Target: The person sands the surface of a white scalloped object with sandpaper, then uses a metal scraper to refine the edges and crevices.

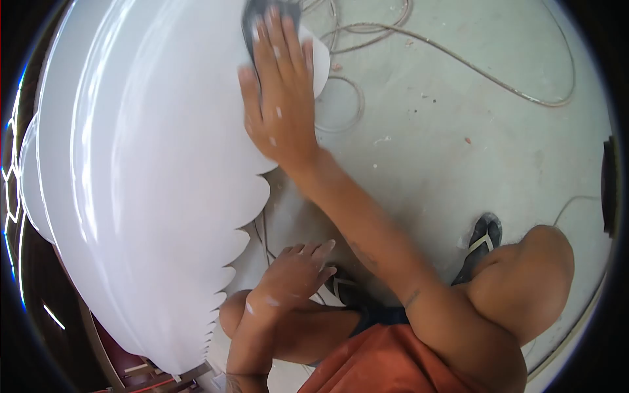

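My right hand lies flat, palm down, on a dark grey pad at the top of the head view. Its fingers stretch over the pad and the thumb stands apart; motion blurs the fingertips. Beneath is a large white, glossy curved piece with a scalloped edge, which narrows into small teeth lower down. My left hand hangs loosely by my bent knee, fingers apart and nothing in them, a little right of the scalloped edge. Whitish dust marks both hands.
A thin hose loops over the pale floor at upper right. Small debris specks lie there. My feet wear dark flip-flops. Wood pieces and a dark red surface show at lower left, below the white piece.
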`<action>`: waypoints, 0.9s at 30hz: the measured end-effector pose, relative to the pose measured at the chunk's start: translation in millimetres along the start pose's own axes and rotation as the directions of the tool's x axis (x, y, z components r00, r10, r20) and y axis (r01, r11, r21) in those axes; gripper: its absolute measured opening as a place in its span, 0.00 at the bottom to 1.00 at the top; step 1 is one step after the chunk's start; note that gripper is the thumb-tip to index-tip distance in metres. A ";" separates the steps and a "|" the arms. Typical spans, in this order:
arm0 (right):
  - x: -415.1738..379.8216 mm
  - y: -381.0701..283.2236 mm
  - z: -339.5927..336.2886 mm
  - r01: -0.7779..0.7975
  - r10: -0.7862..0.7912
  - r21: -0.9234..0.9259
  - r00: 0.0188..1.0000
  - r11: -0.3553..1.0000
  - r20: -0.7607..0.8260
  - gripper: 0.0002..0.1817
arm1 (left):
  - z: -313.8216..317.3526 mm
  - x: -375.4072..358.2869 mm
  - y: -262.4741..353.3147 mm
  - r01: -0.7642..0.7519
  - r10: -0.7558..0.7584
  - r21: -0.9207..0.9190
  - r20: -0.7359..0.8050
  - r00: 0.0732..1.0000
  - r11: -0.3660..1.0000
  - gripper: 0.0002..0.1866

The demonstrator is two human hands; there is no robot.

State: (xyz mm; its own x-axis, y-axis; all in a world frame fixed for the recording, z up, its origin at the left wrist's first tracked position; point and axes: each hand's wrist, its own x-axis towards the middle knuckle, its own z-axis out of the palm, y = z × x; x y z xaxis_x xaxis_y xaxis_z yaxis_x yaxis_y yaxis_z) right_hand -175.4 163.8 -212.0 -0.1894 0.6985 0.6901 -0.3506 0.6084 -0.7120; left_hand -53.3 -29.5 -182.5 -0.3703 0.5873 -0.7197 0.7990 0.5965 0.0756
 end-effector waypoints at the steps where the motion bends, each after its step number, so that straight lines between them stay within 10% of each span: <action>1: 3.0 0.7 1.4 -0.011 0.011 0.003 1.000 1.000 0.013 0.31 | 4.0 -1.7 1.1 0.006 -0.006 -0.013 0.010 1.000 1.000 0.29; 7: -39.8 7.8 -6.2 -0.032 0.035 -0.032 0.995 0.999 0.092 0.32 | 2.8 -3.0 -3.8 -0.240 0.222 -0.192 -0.110 0.969 0.952 0.29; 13: 20.3 4.0 4.8 0.008 -0.007 0.065 1.000 0.998 -0.017 0.30 | 10.9 6.4 -13.2 -0.022 0.020 -0.061 -0.035 0.999 0.998 0.30; 27: 13.6 5.7 4.4 -0.005 0.007 0.067 1.000 0.998 -0.022 0.30 | 12.1 5.7 -3.0 -0.187 0.179 -0.147 -0.063 0.982 0.971 0.29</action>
State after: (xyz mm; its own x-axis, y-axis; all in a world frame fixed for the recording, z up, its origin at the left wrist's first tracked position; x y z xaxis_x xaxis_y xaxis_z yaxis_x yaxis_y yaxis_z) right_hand -184.1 175.1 -206.1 -0.1717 0.7106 0.6823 -0.4106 0.5779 -0.7052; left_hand -52.1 -34.5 -195.2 -0.2501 0.7181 -0.6494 0.7758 0.5499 0.3093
